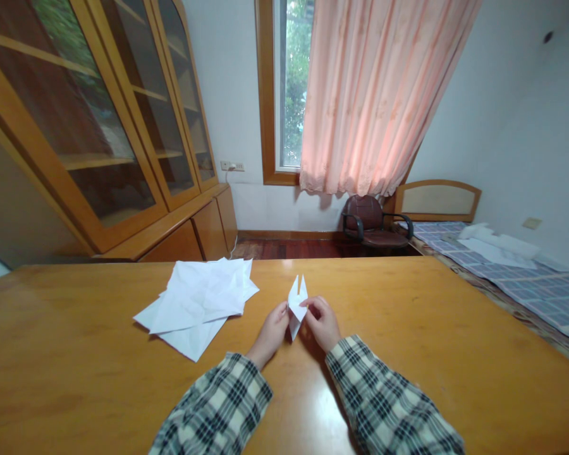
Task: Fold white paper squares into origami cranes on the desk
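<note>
Between my two hands is a small folded piece of white paper (296, 307), held just above the table. Two narrow points stick up at its top with a slit between them, and its lower end tapers to a tip. My left hand (274, 330) grips its left edge, fingers closed and partly hidden behind the paper. On the other side, my right hand (323, 321) pinches the right edge between thumb and fingers. A loose pile of creased white paper sheets (203, 300) lies to the left of my left hand.
The wooden table (408, 328) spans the foreground. Beyond its far edge stand a dark red armchair (370, 221) and a window with a pink curtain (370, 95). A glass-door cabinet (146, 126) is at the left, a bed (497, 272) at the right.
</note>
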The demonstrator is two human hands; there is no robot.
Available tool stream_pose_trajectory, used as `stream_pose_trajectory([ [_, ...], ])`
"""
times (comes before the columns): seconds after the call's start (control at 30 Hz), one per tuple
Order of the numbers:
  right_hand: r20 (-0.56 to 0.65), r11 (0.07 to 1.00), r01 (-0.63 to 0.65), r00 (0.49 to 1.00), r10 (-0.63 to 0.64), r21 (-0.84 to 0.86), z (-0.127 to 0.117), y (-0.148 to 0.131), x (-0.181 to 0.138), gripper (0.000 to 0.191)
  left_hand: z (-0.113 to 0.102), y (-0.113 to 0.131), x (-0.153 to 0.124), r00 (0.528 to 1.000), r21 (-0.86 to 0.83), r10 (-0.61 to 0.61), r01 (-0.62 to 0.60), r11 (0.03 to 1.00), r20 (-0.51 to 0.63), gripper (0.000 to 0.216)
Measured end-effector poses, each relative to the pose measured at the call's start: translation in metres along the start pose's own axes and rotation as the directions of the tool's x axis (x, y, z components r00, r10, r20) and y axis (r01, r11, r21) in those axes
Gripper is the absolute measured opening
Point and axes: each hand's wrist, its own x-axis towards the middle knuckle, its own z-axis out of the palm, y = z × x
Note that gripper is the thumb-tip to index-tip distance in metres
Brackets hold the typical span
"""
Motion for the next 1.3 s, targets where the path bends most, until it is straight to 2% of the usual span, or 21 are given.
stream_pose_trajectory([
  [0.23, 0.004, 1.000, 0.024, 1.000, -0.023, -0.009, -0.001, 0.001, 0.000, 0.011, -0.003, -0.006, 0.001, 1.000, 0.035, 0.008, -0.008, 0.999, -0.008, 0.030],
  [0.57, 0.021, 1.000, 0.001, 1.000, -0.001, 0.020, 0.000, -0.001, 0.000, 0.017, 0.001, 0.005, -0.001, 0.994, -0.073, -0.101, 0.098, 0.993, -0.045, 0.039],
  [0.9, 0.058, 0.999, 0.033, 0.998, -0.033, 0.004, -0.002, -0.008, 0.000, 0.020, -0.003, 0.006, -0.003, 0.977, -0.053, -0.189, 0.185, 0.981, -0.098, 0.043],
  [1.1, 0.097, 0.996, 0.088, 0.992, -0.086, -0.019, -0.001, -0.011, -0.001, 0.025, -0.003, 0.001, 0.000, 0.994, -0.027, -0.080, 0.079, 0.997, -0.074, 0.047],
  [1.3, 0.135, 0.991, 0.132, 0.982, -0.129, -0.010, -0.001, -0.009, -0.003, 0.025, -0.004, -0.004, 0.003, 0.994, 0.013, -0.064, 0.065, 0.998, -0.086, 0.044],
])
